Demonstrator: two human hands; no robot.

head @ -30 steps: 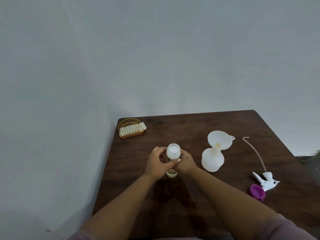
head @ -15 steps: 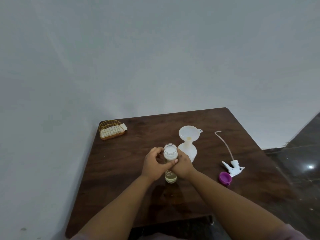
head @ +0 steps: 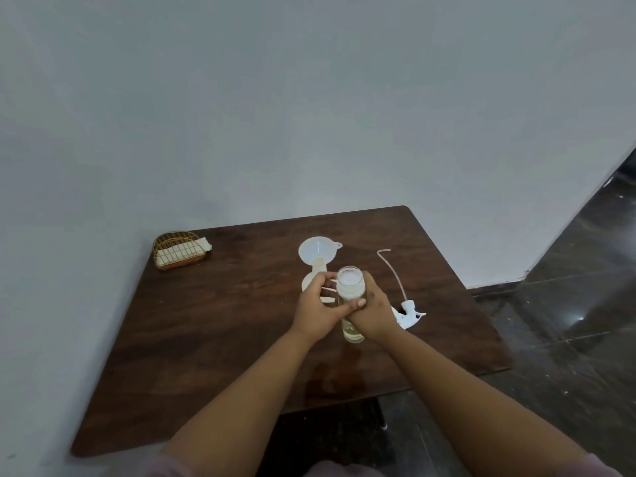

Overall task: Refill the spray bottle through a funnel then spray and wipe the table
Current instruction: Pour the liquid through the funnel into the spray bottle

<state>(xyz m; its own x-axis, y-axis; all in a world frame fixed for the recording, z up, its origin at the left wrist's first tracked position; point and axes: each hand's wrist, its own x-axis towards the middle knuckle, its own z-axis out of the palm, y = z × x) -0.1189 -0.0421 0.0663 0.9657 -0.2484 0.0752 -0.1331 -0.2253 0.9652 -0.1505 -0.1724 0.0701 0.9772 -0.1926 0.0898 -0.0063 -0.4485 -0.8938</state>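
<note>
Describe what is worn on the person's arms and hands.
The left hand and right hand are bare: no gloves, rings, watch or bracelets visible. Both forearms are uncovered. Pale pinkish-mauve fabric sleeves show only at the bottom edge, pushed up near each elbow.

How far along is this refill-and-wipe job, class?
Done: sprayer is off, lying on the table; funnel sits in the spray bottle. In hand: both hands, left and right, grip the refill bottle. Left: pouring, recapping, spraying, wiping.
</note>
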